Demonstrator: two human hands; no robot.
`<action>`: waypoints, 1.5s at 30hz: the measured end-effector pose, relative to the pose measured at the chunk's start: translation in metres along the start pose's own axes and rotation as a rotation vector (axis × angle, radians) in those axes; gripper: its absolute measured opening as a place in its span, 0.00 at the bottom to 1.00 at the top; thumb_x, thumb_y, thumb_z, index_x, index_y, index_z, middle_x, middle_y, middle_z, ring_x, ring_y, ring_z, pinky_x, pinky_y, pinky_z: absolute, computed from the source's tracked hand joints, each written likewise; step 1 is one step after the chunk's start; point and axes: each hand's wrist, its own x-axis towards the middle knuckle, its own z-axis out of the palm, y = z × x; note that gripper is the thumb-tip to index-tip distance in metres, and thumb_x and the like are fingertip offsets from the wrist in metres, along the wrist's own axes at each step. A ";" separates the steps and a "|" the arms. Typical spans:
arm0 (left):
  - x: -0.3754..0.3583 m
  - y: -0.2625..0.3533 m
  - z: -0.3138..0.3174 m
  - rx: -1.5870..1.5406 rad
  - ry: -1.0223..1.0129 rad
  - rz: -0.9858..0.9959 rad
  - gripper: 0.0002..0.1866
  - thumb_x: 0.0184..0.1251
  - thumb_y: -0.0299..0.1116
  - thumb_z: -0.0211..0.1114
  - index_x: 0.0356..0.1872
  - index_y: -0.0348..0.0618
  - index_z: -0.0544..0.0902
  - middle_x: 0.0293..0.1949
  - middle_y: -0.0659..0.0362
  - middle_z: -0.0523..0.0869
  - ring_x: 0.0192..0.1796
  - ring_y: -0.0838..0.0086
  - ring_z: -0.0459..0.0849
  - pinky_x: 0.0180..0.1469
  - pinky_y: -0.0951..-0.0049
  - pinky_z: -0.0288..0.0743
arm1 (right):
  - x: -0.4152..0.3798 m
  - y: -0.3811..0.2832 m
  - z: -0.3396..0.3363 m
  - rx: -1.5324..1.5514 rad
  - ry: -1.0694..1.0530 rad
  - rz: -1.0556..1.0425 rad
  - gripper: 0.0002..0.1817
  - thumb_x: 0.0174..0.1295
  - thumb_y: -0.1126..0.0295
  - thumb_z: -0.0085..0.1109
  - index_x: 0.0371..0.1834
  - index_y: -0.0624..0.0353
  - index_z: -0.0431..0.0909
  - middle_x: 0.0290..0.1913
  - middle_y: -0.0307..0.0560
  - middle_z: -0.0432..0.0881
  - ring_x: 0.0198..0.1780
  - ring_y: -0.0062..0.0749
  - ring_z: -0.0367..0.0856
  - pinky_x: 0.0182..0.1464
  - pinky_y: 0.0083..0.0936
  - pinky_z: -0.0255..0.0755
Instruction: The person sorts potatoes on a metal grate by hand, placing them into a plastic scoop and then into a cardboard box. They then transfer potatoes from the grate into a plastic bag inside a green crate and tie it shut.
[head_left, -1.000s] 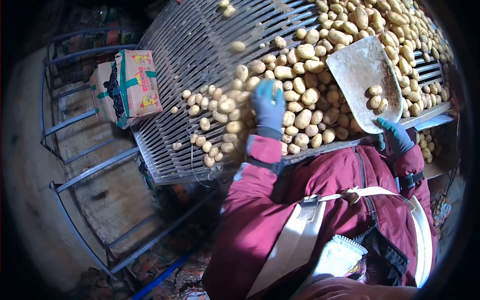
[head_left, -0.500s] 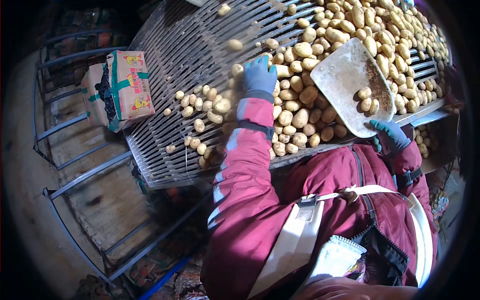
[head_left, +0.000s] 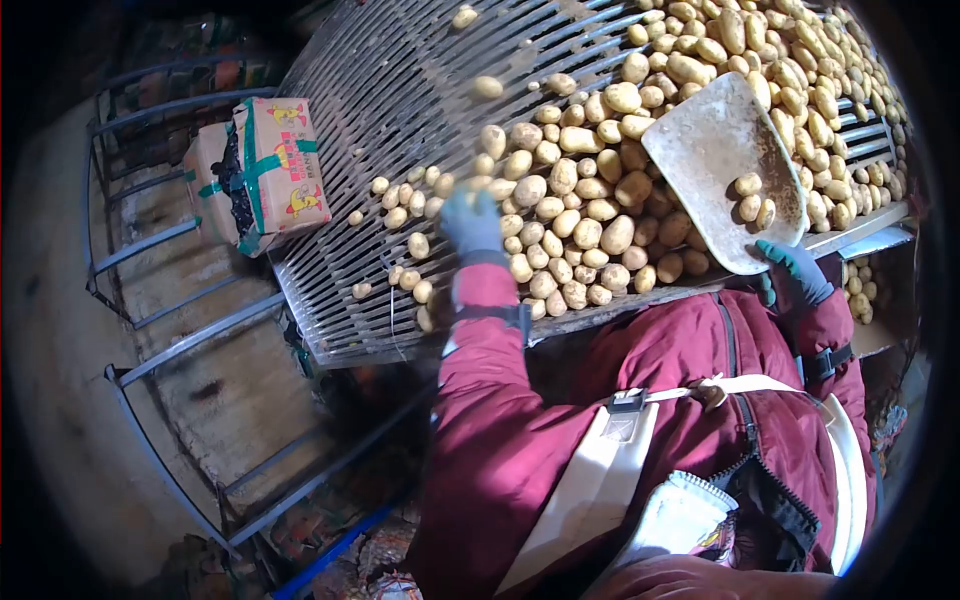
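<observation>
My left hand (head_left: 472,222), in a blue-grey glove, is over the slatted metal rack (head_left: 390,110) at the left side of a potato pile (head_left: 588,232). Motion smears its fingers, so I cannot tell whether they hold a potato. Smaller potatoes (head_left: 396,217) lie scattered just left of that hand. My right hand (head_left: 800,275), gloved too, grips the near end of a worn, whitish scoop (head_left: 712,150). The scoop rests tilted against the pile, with a few potatoes (head_left: 749,208) inside near its right side.
A banana carton (head_left: 285,170) with green tape stands beyond the rack's left edge. Metal frame rails (head_left: 200,345) run along the lower left. More potatoes (head_left: 859,285) lie below the rack's right edge. Single potatoes (head_left: 487,88) sit on the far slats.
My left hand has swept left and toward me across the slats, and potatoes now show where it was. My right hand stays on the scoop. The whole view has shifted slightly.
</observation>
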 end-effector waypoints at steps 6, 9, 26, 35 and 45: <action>-0.038 0.088 0.025 -0.094 0.081 0.288 0.27 0.68 0.47 0.69 0.62 0.42 0.83 0.58 0.45 0.83 0.62 0.48 0.78 0.68 0.48 0.70 | 0.016 -0.016 0.023 -0.263 0.049 -0.033 0.15 0.70 0.58 0.65 0.45 0.59 0.83 0.19 0.35 0.76 0.13 0.21 0.70 0.14 0.20 0.62; -0.063 0.099 0.012 -0.358 -0.058 0.299 0.25 0.68 0.43 0.70 0.62 0.41 0.83 0.59 0.45 0.83 0.62 0.48 0.79 0.68 0.50 0.72 | 0.032 -0.021 0.013 -0.390 -0.016 0.002 0.17 0.70 0.56 0.65 0.49 0.59 0.83 0.23 0.36 0.79 0.14 0.22 0.71 0.14 0.21 0.63; 0.084 -0.059 -0.009 -0.935 -0.104 -0.414 0.23 0.69 0.42 0.68 0.60 0.39 0.85 0.52 0.47 0.90 0.46 0.58 0.90 0.51 0.61 0.82 | 0.003 -0.036 0.067 -0.547 0.013 -0.023 0.16 0.70 0.58 0.64 0.51 0.58 0.86 0.33 0.34 0.84 0.23 0.19 0.74 0.24 0.20 0.68; 0.048 0.012 0.034 -0.409 -0.156 0.060 0.13 0.58 0.40 0.75 0.41 0.46 0.87 0.42 0.46 0.87 0.48 0.47 0.87 0.51 0.50 0.82 | 0.005 -0.033 0.075 -0.447 0.036 -0.060 0.20 0.69 0.58 0.65 0.53 0.64 0.86 0.35 0.39 0.88 0.22 0.22 0.77 0.18 0.23 0.67; 0.134 -0.116 -0.004 0.055 -0.192 0.000 0.24 0.58 0.39 0.70 0.59 0.57 0.87 0.56 0.50 0.86 0.61 0.51 0.81 0.65 0.53 0.75 | 0.009 -0.025 0.066 -0.465 0.021 -0.108 0.20 0.70 0.60 0.64 0.53 0.66 0.86 0.42 0.40 0.89 0.37 0.23 0.83 0.37 0.22 0.75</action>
